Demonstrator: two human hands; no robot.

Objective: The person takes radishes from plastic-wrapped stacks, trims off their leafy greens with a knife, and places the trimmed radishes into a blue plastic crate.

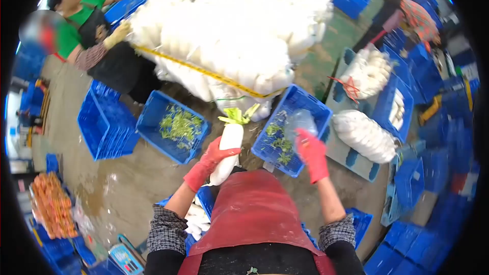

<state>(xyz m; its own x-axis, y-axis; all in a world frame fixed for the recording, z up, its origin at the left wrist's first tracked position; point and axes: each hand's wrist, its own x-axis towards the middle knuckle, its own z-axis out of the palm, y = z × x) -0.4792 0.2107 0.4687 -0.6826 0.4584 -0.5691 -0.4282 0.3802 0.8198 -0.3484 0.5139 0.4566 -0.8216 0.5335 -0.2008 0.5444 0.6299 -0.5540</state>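
Note:
My left hand (213,159), in a pink rubber glove, is closed around a white daikon radish (227,147). The radish stands nearly upright, with short green leaf stalks at its top and a thin root at the bottom. My right hand (310,154), also gloved in pink, is over the near right side of a blue crate (260,145) holding green leaf trimmings. Right at its fingertips is a clear plastic bag (301,120). Motion smears these fingers, so I cannot tell whether they grip the bag.
A large stack of bagged white radishes (219,35) rises ahead, edged by a yellow strap. Another blue crate (147,122) with trimmings and nested crates (104,125) stand left. Bagged radishes (364,135) lie on a pallet at right. Two people work nearby.

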